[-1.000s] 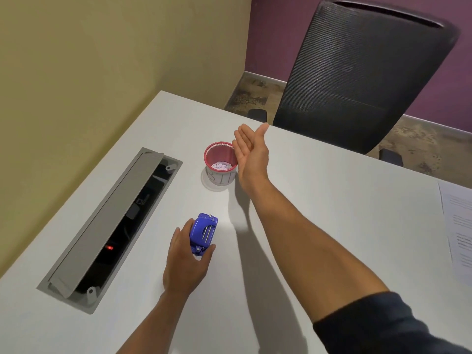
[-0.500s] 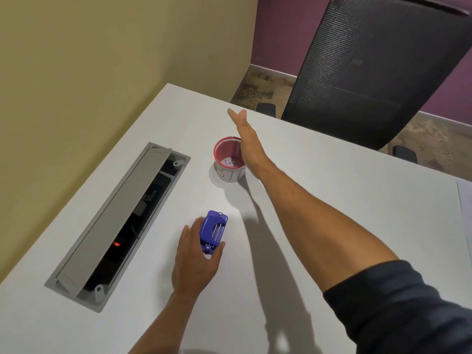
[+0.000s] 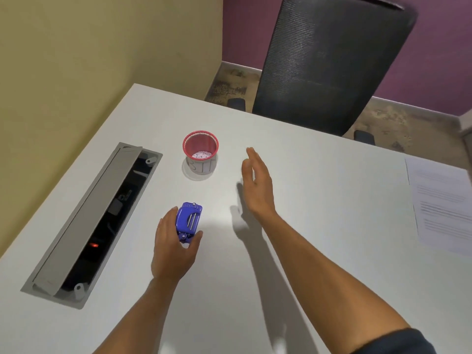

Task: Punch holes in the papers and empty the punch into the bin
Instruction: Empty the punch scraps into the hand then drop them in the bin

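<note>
Your white table [image 3: 319, 175] is mostly bare through the middle of the frame, so a wide lane runs from lower centre up to the far edge. Left of centre, the small red bin [image 3: 200, 154] stands alone, with open surface on all sides. Below it, your left hand [image 3: 173, 249] has a closed grip on the blue punch [image 3: 189, 222], blocking that spot. Your right hand [image 3: 258, 187] hovers open to the bin's right, well apart from it. The open cable hatch [image 3: 89, 221] runs along the left side. Papers [image 3: 441, 200] fill the right edge. A black chair [image 3: 329, 62] stands behind the far edge.
</note>
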`<state>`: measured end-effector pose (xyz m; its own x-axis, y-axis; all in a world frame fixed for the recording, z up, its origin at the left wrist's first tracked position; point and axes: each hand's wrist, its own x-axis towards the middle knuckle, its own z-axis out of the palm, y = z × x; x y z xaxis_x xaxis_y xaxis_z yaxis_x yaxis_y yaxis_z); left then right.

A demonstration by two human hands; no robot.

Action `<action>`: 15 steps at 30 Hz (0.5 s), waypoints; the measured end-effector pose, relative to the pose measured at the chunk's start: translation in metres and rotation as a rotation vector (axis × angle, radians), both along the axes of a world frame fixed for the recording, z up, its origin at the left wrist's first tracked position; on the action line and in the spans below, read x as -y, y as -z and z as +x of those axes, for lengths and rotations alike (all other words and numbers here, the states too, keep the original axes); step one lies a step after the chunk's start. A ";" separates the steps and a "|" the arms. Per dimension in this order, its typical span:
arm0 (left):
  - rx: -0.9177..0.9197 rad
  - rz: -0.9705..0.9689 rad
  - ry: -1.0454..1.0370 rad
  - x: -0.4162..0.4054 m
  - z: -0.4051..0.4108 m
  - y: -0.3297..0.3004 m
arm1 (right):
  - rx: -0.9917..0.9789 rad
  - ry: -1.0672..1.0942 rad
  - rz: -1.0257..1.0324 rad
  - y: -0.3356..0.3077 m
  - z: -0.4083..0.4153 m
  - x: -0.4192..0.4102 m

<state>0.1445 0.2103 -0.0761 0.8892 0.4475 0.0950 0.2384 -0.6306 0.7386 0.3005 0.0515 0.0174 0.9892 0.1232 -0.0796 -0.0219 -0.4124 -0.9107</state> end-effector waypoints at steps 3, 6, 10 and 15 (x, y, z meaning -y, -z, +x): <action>-0.107 -0.128 -0.048 0.001 -0.003 -0.005 | -0.010 0.001 -0.007 0.008 -0.030 0.039; -0.107 -0.131 -0.022 0.008 -0.003 -0.016 | -0.005 0.035 -0.020 0.016 -0.061 0.074; -0.100 0.097 0.048 0.041 -0.007 -0.043 | -0.005 0.108 -0.132 0.025 -0.098 0.116; -0.051 0.227 0.249 0.088 -0.027 -0.070 | 0.041 0.251 -0.332 0.023 -0.151 0.167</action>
